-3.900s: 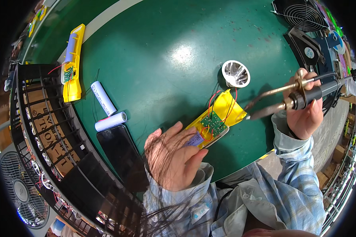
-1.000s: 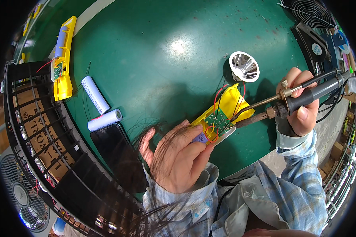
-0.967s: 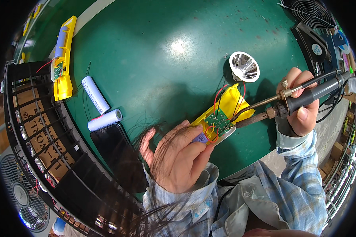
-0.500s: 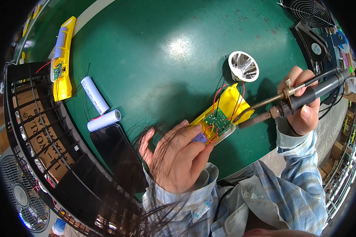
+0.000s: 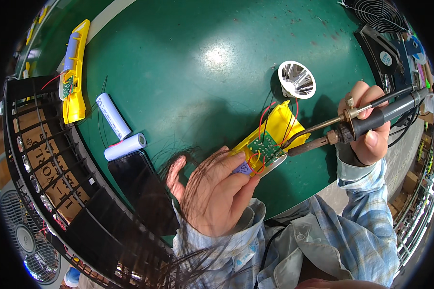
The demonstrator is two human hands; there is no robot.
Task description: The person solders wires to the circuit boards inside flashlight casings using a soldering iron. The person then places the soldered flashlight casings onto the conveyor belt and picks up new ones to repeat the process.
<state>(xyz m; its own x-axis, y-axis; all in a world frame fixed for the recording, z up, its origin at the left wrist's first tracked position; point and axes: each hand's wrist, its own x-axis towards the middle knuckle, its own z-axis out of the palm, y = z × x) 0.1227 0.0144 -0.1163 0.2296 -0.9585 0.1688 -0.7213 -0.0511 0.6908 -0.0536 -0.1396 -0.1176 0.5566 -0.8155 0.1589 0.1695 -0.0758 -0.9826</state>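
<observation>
My left hand (image 5: 214, 192) is closed around the near end of a yellow plastic housing (image 5: 280, 123), partly under strands of dark hair. A green circuit board (image 5: 261, 148) sits in the housing, with red, yellow and black wires and a purple battery cell (image 5: 242, 168) beside my fingers. Thin wires run from there to a shiny reflector cup (image 5: 296, 79) standing just beyond. My right hand (image 5: 370, 123) grips a soldering iron (image 5: 378, 118) with a thin metal tube fixed alongside. Its tip and the tube's end meet at the board's right edge; exact contact is too small to tell.
Left on the green table (image 5: 178, 62) lie two loose battery cells (image 5: 113, 115), a black phone (image 5: 135, 178) and another yellow housing (image 5: 74, 72) with cell and board. A black rack (image 5: 89, 192) borders the left side. A fan-grilled device (image 5: 378, 17) stands far right.
The soldering iron's tip and tube have shifted slightly left, closer onto the board's edge. My left hand and the housing have hardly moved. The view has shifted a little.
</observation>
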